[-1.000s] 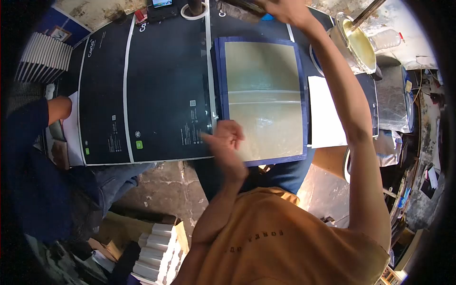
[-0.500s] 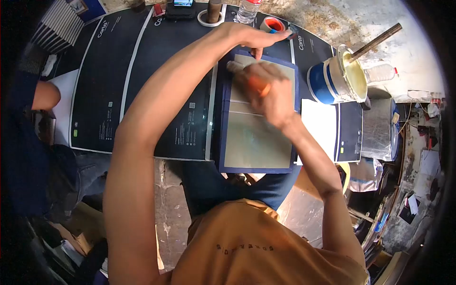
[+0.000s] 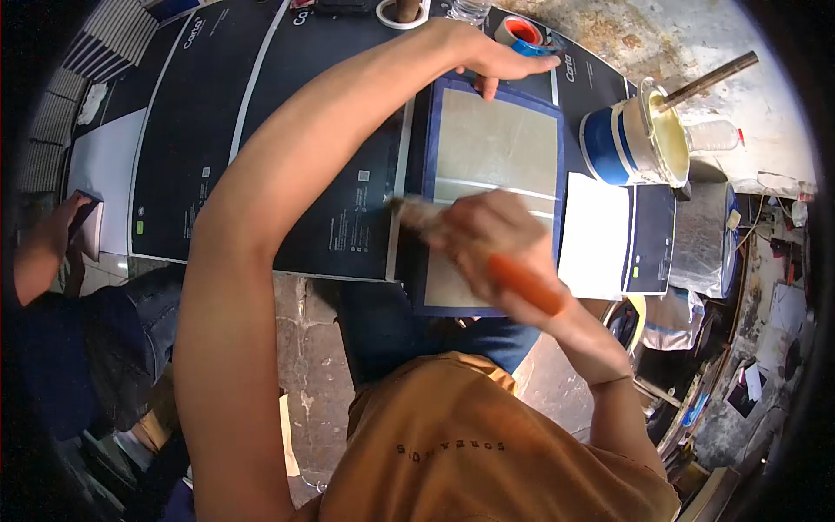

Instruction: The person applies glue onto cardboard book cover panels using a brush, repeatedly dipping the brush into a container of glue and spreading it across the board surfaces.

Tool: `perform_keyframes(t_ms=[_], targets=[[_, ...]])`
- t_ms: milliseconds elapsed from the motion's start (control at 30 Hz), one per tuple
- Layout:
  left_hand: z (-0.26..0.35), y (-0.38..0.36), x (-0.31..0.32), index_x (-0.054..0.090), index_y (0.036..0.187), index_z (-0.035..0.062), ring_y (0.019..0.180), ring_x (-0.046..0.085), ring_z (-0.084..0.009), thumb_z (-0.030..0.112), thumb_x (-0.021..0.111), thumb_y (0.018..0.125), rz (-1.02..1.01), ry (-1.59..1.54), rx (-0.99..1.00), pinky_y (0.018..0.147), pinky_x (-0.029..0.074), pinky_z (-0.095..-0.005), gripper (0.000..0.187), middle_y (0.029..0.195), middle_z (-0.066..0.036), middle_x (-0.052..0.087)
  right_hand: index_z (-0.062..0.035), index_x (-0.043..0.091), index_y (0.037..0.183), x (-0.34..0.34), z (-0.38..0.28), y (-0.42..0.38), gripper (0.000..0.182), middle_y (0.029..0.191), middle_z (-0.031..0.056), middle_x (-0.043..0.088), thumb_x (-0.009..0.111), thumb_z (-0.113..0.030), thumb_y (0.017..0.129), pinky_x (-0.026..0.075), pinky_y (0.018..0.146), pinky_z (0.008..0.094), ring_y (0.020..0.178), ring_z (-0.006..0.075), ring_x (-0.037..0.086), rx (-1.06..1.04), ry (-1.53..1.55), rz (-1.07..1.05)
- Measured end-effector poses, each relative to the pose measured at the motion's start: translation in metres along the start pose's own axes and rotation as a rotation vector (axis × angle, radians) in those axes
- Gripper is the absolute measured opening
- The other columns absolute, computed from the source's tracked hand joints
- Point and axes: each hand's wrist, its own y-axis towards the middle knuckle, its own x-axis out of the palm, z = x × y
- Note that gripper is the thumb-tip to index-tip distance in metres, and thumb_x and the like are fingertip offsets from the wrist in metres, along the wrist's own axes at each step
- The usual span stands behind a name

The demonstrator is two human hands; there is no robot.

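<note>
A book cover lies under my hands: grey-beige boards point(image 3: 496, 130) framed by a dark blue edge, with two pale strips across the middle. At its top edge my left hand point(image 3: 500, 61) rests with fingers apart, fingertips touching down there. My right hand point(image 3: 496, 235), smeared by motion, is closed around a brush with an orange handle point(image 3: 526, 283). The brush's pale head reaches past the cover's left edge, over the black table sheet; whether it touches cannot be made out. The lower part of the cover is partly hidden by my right hand and forearm.
A blue and white bucket point(image 3: 609, 143) of pale yellow paste, with a stick in it, stands at the right beside white paper point(image 3: 596, 235). Tape rolls point(image 3: 522, 32) lie at the back. On the left, another person's hand point(image 3: 61, 222) holds a book-like object near stacked boards point(image 3: 109, 39).
My right hand has swept the brush down and left from the cover's upper part. My left hand stays at the top edge. At far left, the other person's hand has come into view.
</note>
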Motion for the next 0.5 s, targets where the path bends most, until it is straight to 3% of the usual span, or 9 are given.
perform_keyframes(t_ms=[33, 100, 167, 200, 300, 367, 433, 467, 500], targets=[[0.005, -0.009, 0.000, 0.027, 0.156, 0.0171, 0.129, 0.050, -0.0339, 0.090, 0.010, 0.080, 0.003, 0.011, -0.001, 0.109, 0.029, -0.0576, 0.106, 0.130, -0.021, 0.061, -0.0064, 0.064, 0.100, -0.010, -0.003, 0.000, 0.026, 0.096, 0.0116, 0.063, 0.065, -0.004, 0.074, 0.049, 0.079, 0.0409, 0.087, 0.0330, 0.059, 0.014, -0.008, 0.054], [0.010, -0.018, 0.001, 0.019, 0.158, 0.0215, 0.141, 0.037, -0.0361, 0.089, 0.010, 0.081, -0.010, 0.003, -0.014, 0.113, 0.022, -0.0580, 0.102, 0.135, -0.024, 0.057, -0.0069, 0.064, 0.094, -0.005, 0.035, 0.000, 0.022, 0.094, 0.0114, 0.063, 0.067, -0.005, 0.072, 0.048, 0.078, 0.0419, 0.086, 0.0337, 0.059, 0.082, -0.225, 0.261], [0.009, -0.010, 0.003, 0.014, 0.159, 0.0238, 0.146, 0.028, -0.0372, 0.089, 0.010, 0.081, -0.007, -0.028, -0.014, 0.115, 0.017, -0.0589, 0.101, 0.140, -0.025, 0.052, -0.0037, 0.064, 0.086, 0.010, 0.047, 0.001, 0.015, 0.089, 0.0122, 0.066, 0.065, 0.006, 0.074, 0.049, 0.075, 0.0392, 0.081, 0.0342, 0.062, 0.302, -0.203, 0.358], [0.014, -0.019, 0.002, 0.009, 0.159, 0.0270, 0.150, 0.016, -0.0381, 0.089, 0.010, 0.081, -0.043, -0.029, -0.037, 0.117, 0.010, -0.0600, 0.099, 0.144, -0.027, 0.046, -0.0045, 0.063, 0.084, 0.012, 0.034, 0.000, 0.014, 0.088, 0.0118, 0.066, 0.066, 0.004, 0.074, 0.049, 0.075, 0.0394, 0.081, 0.0331, 0.062, 0.235, -0.102, 0.278], [0.021, -0.028, 0.009, 0.030, 0.154, 0.0318, 0.146, 0.028, -0.0381, 0.094, 0.012, 0.077, 0.109, 0.000, -0.084, 0.117, 0.013, -0.0610, 0.101, 0.129, -0.023, 0.061, -0.0078, 0.061, 0.093, 0.027, -0.019, -0.028, 0.023, 0.091, 0.0133, 0.059, 0.065, -0.005, 0.070, 0.046, 0.080, 0.0418, 0.088, 0.0330, 0.058, 0.036, 0.202, 0.028], [0.013, -0.012, 0.008, 0.026, 0.156, 0.0231, 0.148, 0.021, -0.0380, 0.093, 0.013, 0.077, 0.076, -0.007, -0.057, 0.117, 0.010, -0.0611, 0.106, 0.138, -0.025, 0.053, -0.0078, 0.061, 0.093, 0.027, -0.044, -0.037, 0.026, 0.091, 0.0129, 0.058, 0.067, -0.010, 0.068, 0.045, 0.080, 0.0402, 0.088, 0.0303, 0.057, 0.016, 0.198, -0.058], [-0.002, 0.002, 0.011, 0.021, 0.157, 0.0144, 0.150, 0.014, -0.0378, 0.093, 0.014, 0.077, 0.037, -0.032, -0.043, 0.117, 0.006, -0.0613, 0.112, 0.146, -0.026, 0.045, -0.0084, 0.063, 0.097, 0.031, -0.001, -0.049, 0.028, 0.090, 0.0128, 0.057, 0.066, -0.011, 0.069, 0.043, 0.081, 0.0393, 0.088, 0.0306, 0.056, 0.044, -0.149, 0.007], [-0.001, -0.001, 0.008, 0.024, 0.156, 0.0120, 0.150, 0.013, -0.0383, 0.094, 0.014, 0.076, -0.012, -0.055, -0.048, 0.117, 0.007, -0.0617, 0.115, 0.148, -0.024, 0.044, -0.0073, 0.064, 0.098, 0.020, 0.022, -0.048, 0.027, 0.095, 0.0133, 0.059, 0.062, -0.009, 0.072, 0.042, 0.084, 0.0404, 0.089, 0.0322, 0.056, 0.143, 0.010, 0.127], [-0.001, -0.003, 0.010, 0.024, 0.156, 0.0112, 0.150, 0.013, -0.0387, 0.094, 0.014, 0.076, 0.009, -0.035, -0.043, 0.117, 0.008, -0.0618, 0.116, 0.148, -0.023, 0.044, -0.0059, 0.064, 0.096, -0.004, 0.021, -0.022, 0.026, 0.097, 0.0129, 0.061, 0.063, -0.007, 0.071, 0.041, 0.084, 0.0409, 0.090, 0.0328, 0.055, 0.151, -0.211, 0.288]])
